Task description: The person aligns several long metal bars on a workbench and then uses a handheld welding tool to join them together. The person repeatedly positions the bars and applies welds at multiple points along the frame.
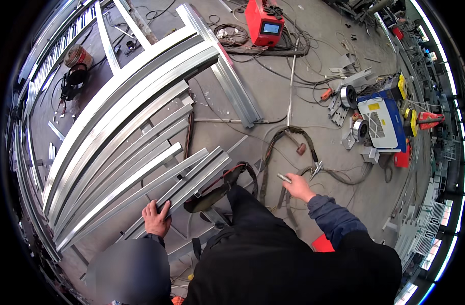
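Note:
My left hand point(156, 218) grips the near end of a galvanized metal channel point(202, 175), its fingers over the edge. The channel lies slanting in front of me, beside a row of other long metal profiles point(136, 109). My right hand point(298, 187), off to the right over the floor, is closed round a short silver-coloured cylinder point(283, 177). Only the cylinder's front end shows, so its exact kind cannot be told. Just beyond that hand, a metal clamp point(316, 169) lies at a cable's end, with a hammer point(300, 148) on the floor farther away.
A red machine with a screen point(265, 25) stands at the far middle amid coiled cables. On the right, a blue-and-white machine point(380, 124) sits by wire spools point(348, 96). Cables cross the floor. A bucket point(78, 57) stands at the far left. A blurred patch point(128, 272) hides the lower left.

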